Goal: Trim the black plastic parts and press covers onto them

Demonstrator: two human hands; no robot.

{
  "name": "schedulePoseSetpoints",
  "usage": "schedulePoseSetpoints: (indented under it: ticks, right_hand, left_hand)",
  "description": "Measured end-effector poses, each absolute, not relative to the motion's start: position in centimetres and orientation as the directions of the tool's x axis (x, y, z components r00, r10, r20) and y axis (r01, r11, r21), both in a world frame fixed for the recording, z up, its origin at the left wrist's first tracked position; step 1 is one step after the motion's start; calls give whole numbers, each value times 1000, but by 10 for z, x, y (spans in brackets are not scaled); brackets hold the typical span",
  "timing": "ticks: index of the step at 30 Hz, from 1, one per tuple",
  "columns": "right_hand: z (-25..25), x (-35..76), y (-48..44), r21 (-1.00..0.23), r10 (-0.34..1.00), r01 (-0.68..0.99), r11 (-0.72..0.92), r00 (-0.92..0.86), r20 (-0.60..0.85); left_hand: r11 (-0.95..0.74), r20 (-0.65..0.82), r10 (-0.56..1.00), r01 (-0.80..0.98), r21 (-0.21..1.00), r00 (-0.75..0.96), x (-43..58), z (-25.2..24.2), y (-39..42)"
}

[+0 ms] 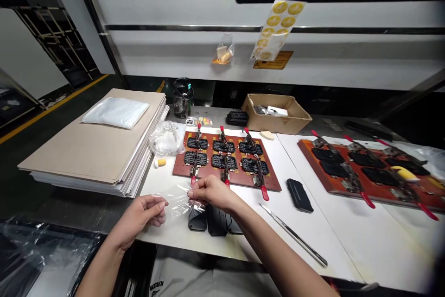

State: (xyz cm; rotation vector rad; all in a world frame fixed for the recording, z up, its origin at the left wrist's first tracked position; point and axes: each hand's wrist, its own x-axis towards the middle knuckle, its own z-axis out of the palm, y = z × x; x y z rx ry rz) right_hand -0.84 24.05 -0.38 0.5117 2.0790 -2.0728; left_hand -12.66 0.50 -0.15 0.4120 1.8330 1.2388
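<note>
The right hand pinches a clear plastic film between thumb and fingertips, its other fingers loosely curled. The left hand is half open, with bent fingers at the film's left end; I cannot tell whether it grips the film. The film is held up over the white bench, just above three black parts lying side by side near the hands. Beyond the hands is a brown board with six black parts held under red-handled clamps, and a second clamp board lies to the right. A loose black part and a long steel blade lie right of the hands. To the left is a stack of boards with a white bag on top. A cardboard box sits at the far side of the bench.
</note>
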Motion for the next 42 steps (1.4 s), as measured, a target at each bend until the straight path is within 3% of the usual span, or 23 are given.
schedulePoseSetpoints:
  ticks: [2, 5, 7, 10, 13, 16, 19, 21, 22, 25, 27, 29, 31, 33, 35, 37, 40, 42]
  right_hand:
    - [-8, -11, 233, -935, 216, 353, 23, -915, -340]
    - [-10, -18, 215, -933, 315, 345, 102, -901, -299]
    - [-9, -23, 202, -942, 306, 306, 139, -918, -253]
    - [-11, -26, 188, -957, 208, 263, 125, -950, -234]
    - [-16, -15, 182, -946, 164, 301, 118, -946, -280]
    - [-18, 1, 173, -900, 287, 337, 277, -923, -257]
    - [-10, 0, 163, -804, 423, 357, 475, -894, -147]
    - [0, -8, 165, -788, 482, 375, 489, -869, -115]
    - [5, -10, 169, -811, 456, 358, 462, -880, -128]
    - [16, -3, 188, -865, 175, 221, 450, -972, -158]
    - [15, 11, 196, -739, 147, 225, 636, -974, -170]
    - [10, 24, 197, -468, 290, 352, 811, -936, -201]
    - [4, 32, 192, -265, 364, 427, 864, -896, -255]
    - [5, 36, 188, -208, 371, 432, 878, -887, -276]
    - [11, 39, 190, -277, 365, 428, 860, -896, -252]
    - [19, 38, 193, -475, 351, 407, 780, -913, -208]
    - [19, 23, 191, -789, 427, 329, 519, -899, -94]
    - [7, 4, 178, -885, 475, 255, 389, -879, -44]
  left_hand:
    - [443, -404, 562, -150, 884, -722, -114, -2, 2]
    - [497, -111, 376, 99, 862, -920, -89, 3, 5]
    - [519, -53, 465, 224, 825, -884, -80, 7, 13]
    - [468, -191, 672, 210, 858, -716, -85, 9, 21]
    - [467, -191, 693, 231, 854, -695, -97, 8, 17]
    - [493, -96, 652, 324, 807, -752, -96, 6, 10]
    - [491, 13, 670, 455, 743, -742, -83, -1, 8]
    - [508, 64, 686, 540, 671, -725, -76, -7, 5]
    - [526, 79, 684, 565, 636, -725, -74, -11, 3]
    - [593, 90, 629, 552, 587, -772, -80, -20, -11]
    - [639, 83, 578, 514, 573, -812, -88, -24, -20]
    - [688, 35, 530, 453, 567, -848, -98, -29, -23]
    - [723, -34, 502, 397, 566, -864, -106, -34, -21]
    - [733, -74, 489, 364, 575, -869, -113, -42, -17]
    - [724, -85, 485, 346, 596, -870, -118, -49, -14]
    - [702, -73, 482, 335, 629, -873, -121, -56, -15]
    - [656, -37, 481, 332, 677, -876, -122, -63, -18]
    - [637, -35, 478, 319, 702, -878, -123, -66, -20]
